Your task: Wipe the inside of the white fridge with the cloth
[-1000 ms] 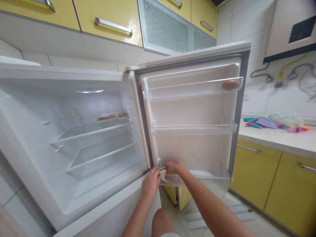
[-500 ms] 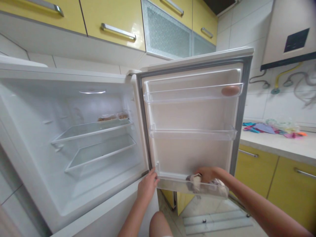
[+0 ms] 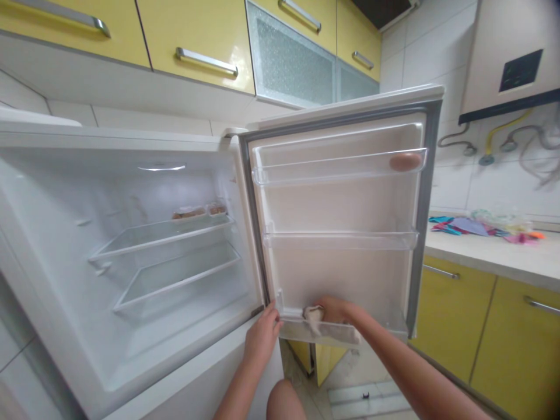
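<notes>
My right hand (image 3: pixel 335 309) is closed on a crumpled pale cloth (image 3: pixel 314 315) inside the lower door shelf (image 3: pixel 301 331) of the refrigerator. Part of the cloth hangs low behind the clear front wall of that shelf, and the fingers are partly hidden by it. At the hinge-side end of the same shelf, my left hand (image 3: pixel 265 326) has its fingers curled against the shelf's corner. The refrigerator door (image 3: pixel 336 204) stands wide open, with a clear middle shelf (image 3: pixel 341 240) and a clear top shelf (image 3: pixel 324 169). A brown egg (image 3: pixel 405 161) lies at the top shelf's right end.
Left of the door is the refrigerator compartment (image 3: pixel 166 338) with two glass shelves; small food packs (image 3: pixel 189 212) sit on the upper one. Coloured cloths (image 3: pixel 470 226) lie on the counter (image 3: pixel 542 256) at right. Yellow cabinets (image 3: pixel 205 35) hang above. A knee (image 3: pixel 285 401) shows below.
My right hand has slid left along the lower door shelf with the cloth, toward the hinge side. My left hand stays at the shelf's corner.
</notes>
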A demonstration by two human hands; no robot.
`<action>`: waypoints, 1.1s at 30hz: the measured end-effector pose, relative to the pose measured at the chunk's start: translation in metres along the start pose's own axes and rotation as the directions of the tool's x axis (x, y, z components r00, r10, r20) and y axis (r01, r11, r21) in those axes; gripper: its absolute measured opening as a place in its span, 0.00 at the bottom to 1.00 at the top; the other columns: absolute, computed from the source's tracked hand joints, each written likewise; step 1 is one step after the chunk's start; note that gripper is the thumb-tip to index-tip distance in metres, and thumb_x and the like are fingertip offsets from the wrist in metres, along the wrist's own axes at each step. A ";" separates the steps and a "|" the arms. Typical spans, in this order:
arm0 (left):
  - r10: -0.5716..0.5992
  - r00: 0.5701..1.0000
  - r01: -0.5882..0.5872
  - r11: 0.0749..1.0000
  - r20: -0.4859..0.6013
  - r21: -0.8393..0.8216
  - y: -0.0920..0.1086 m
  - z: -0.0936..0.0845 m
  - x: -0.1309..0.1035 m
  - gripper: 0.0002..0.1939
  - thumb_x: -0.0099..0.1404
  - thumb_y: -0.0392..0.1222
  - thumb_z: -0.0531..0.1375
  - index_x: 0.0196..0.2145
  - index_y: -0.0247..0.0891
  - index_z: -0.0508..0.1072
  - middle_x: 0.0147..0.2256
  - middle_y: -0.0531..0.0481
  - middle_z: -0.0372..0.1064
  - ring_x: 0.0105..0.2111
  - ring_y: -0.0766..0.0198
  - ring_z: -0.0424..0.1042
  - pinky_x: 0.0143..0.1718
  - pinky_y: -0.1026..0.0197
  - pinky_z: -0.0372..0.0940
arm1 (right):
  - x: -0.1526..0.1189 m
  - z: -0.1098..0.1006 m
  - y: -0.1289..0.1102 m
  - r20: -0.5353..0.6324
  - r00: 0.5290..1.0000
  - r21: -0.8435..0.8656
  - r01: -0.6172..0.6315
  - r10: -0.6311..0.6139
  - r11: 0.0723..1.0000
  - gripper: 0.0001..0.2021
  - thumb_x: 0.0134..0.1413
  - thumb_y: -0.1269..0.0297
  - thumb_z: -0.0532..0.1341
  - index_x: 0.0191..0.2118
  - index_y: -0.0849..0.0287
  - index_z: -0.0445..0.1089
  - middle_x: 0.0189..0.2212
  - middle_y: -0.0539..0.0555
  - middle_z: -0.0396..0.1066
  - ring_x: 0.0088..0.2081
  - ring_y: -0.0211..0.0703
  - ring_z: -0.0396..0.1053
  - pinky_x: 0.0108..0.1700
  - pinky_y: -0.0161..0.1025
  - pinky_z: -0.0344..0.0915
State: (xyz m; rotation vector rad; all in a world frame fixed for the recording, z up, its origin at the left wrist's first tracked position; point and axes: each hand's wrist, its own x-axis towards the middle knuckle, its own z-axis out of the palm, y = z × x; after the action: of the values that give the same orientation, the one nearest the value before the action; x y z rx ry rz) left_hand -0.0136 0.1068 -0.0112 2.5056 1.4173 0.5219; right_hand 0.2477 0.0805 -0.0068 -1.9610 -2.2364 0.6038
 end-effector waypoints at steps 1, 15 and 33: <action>-0.004 1.000 0.004 1.000 0.004 0.010 0.001 -0.001 0.000 0.07 0.69 0.39 0.55 0.40 0.42 0.74 0.69 0.48 0.57 0.55 0.57 0.74 0.51 0.58 0.67 | 0.011 0.001 -0.011 0.002 1.000 0.003 0.010 -0.010 1.000 0.18 0.42 0.66 0.66 0.44 0.55 0.80 0.40 0.54 0.81 0.41 0.49 0.76 0.41 0.38 0.67; 0.008 1.000 -0.009 1.000 0.027 0.028 -0.003 -0.009 -0.003 0.09 0.69 0.38 0.54 0.41 0.42 0.74 0.68 0.47 0.58 0.57 0.57 0.72 0.52 0.56 0.68 | 0.005 0.011 -0.008 -0.007 0.992 0.034 0.128 -0.128 0.991 0.19 0.50 0.67 0.62 0.50 0.54 0.78 0.44 0.51 0.81 0.45 0.46 0.75 0.44 0.35 0.67; 0.008 1.000 -0.007 1.000 0.030 -0.018 -0.002 -0.006 -0.002 0.08 0.69 0.37 0.52 0.39 0.43 0.71 0.70 0.49 0.55 0.57 0.59 0.72 0.51 0.58 0.67 | -0.108 -0.045 0.051 -0.389 0.921 -0.329 -0.128 -0.011 0.936 0.20 0.51 0.77 0.57 0.48 0.55 0.76 0.46 0.60 0.77 0.50 0.54 0.71 0.49 0.43 0.64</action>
State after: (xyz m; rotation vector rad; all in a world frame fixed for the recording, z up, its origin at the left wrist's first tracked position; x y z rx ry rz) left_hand -0.0189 0.1062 -0.0071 2.4954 1.3873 0.4940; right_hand 0.3272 -0.0099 0.0352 -2.0772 -2.1426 -0.1905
